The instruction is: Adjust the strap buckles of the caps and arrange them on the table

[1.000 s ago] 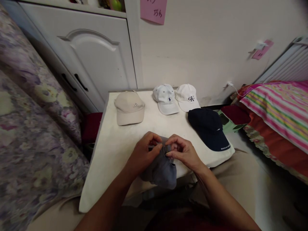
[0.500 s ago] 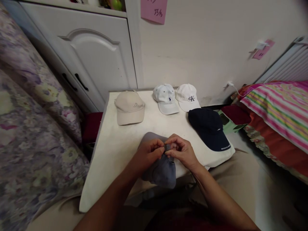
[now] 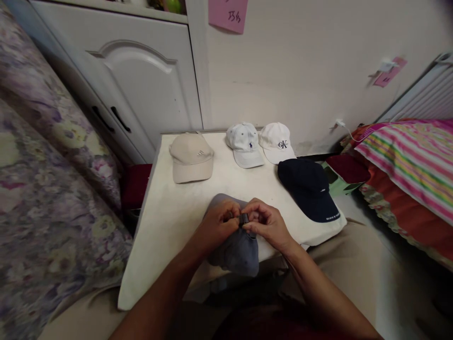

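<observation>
A grey-blue cap (image 3: 236, 252) lies at the near edge of the white table (image 3: 166, 222), its brim hanging toward me. My left hand (image 3: 216, 225) and my right hand (image 3: 266, 225) meet over the cap's back. Both pinch the small dark buckle (image 3: 243, 219) of its strap between fingertips, fingers curled closed. Part of the cap's crown shows behind my left hand.
Further back on the table sit a beige cap (image 3: 191, 157), a pale blue cap (image 3: 244, 144), a white cap (image 3: 276, 142) and a navy cap (image 3: 309, 187). A white cupboard (image 3: 141, 89) stands behind, floral fabric (image 3: 46, 189) at left, a striped bedcover (image 3: 410, 160) at right.
My hands have drawn closer together on the strap buckle. The cap's crown has come into view behind my left hand. The view has shifted slightly.
</observation>
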`<state>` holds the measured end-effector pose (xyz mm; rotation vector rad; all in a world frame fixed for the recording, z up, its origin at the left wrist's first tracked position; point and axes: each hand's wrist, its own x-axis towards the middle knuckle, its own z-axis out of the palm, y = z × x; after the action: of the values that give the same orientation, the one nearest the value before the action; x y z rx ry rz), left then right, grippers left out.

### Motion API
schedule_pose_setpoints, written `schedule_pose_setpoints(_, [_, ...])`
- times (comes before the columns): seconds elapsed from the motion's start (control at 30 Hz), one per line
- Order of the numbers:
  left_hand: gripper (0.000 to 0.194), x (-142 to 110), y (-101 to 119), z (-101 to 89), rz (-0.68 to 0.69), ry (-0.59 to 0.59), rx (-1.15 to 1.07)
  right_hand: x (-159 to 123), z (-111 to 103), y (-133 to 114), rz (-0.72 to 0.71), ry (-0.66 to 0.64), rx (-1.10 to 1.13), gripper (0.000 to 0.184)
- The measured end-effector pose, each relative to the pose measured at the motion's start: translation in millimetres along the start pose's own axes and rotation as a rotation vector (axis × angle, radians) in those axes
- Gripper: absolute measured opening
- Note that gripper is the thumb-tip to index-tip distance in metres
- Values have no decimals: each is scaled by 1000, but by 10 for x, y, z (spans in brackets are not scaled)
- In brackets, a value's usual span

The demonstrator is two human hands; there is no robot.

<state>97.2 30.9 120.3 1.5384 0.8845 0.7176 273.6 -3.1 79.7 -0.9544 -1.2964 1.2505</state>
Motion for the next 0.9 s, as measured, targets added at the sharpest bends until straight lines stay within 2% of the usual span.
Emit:
schedule_pose_setpoints(0.17, [13, -25, 45, -76, -40, -107, 4, 2, -54, -88, -71, -30, -148, 22])
schedule_pose_setpoints(0.3, [19, -48, 88, -116, -60, -119, 21, 9, -86, -149, -116, -47, -202, 21])
schedule_pose_setpoints(0.43, [18, -50, 78, -127, -32, -100, 7, 12, -113, -168, -146, -100, -233, 21])
schedule_pose_setpoints(0.6, [21, -35, 41, -173, 11, -190, 91, 31, -181, -213, -212, -207, -323, 21])
schedule_pose_setpoints(0.7, [27, -23, 32, -198, 1, -235, 62, 44, -206, -254, -227, -259, -356, 20])
schedule_pose_setpoints(0.9, [22, 0, -6, -209, 42, -281, 22, 50, -216, -272, -205, -247, -371, 21])
